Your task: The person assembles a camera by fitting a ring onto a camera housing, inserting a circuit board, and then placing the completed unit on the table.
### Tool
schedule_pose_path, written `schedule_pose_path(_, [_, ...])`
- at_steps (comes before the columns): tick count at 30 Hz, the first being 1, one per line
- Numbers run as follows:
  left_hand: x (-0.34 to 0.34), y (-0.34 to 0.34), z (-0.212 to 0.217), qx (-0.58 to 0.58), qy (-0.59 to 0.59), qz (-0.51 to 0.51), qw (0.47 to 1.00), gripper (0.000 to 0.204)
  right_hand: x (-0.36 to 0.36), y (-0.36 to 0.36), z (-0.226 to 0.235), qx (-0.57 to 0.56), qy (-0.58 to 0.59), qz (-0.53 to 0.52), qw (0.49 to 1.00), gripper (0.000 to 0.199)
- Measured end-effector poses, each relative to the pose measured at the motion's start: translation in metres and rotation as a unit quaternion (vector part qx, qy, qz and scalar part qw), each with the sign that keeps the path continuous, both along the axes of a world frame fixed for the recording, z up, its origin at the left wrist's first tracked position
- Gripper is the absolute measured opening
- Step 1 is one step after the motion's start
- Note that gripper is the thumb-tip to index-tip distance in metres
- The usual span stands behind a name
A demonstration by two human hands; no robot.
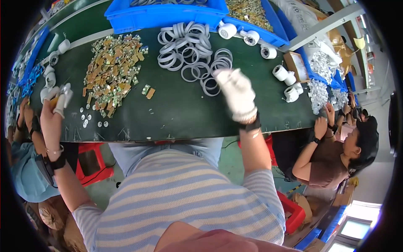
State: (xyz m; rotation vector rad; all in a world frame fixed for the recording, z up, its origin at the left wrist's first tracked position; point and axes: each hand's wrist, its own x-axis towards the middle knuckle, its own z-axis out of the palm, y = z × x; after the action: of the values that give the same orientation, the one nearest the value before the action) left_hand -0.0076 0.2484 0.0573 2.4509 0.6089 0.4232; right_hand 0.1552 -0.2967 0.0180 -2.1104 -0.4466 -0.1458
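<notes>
Gloved right hand (238,94) reaches forward, blurred; left hand (56,107) is raised at the side, fingers pinched together.

Dark green workbench (180,113); green floor (228,161); red stools (90,161).

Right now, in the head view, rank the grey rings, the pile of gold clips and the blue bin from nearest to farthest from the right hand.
1. Grey rings, just left of the right hand.
2. Pile of gold clips, farther left on the table.
3. Blue bin, at the table's far edge.

Two blue plastic bins (159,14); six white round housings (280,72) right of a heap of grey plastic rings (189,52); one heap of brass-coloured metal clips (111,71), uncountable.
</notes>
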Motion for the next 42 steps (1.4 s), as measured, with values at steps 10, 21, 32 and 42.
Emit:
schedule_pose_path(10, [0.03, -0.223, -0.036, -0.104, -0.091, -0.339, 0.931, 0.058, 0.214, -0.041, -0.031, -0.157, 0.005, -0.152, 0.976, 0.063])
schedule_pose_path(21, [0.003, -0.229, -0.027, -0.083, -0.126, -0.356, 0.922, 0.057, 0.059, -0.013, 0.008, 0.323, 0.188, -0.013, 0.928, 0.035])
schedule_pose_path(32, [0.029, -0.243, -0.056, -0.041, -0.217, -0.405, 0.887, 0.065, -0.088, 0.033, 0.006, 0.222, 0.291, 0.246, 0.897, 0.033])
schedule_pose_path(42, [0.017, -0.239, -0.055, -0.728, -0.048, -0.252, 0.635, 0.062, -0.056, 0.006, -0.041, -0.026, -0.039, -0.053, 0.997, 0.023])
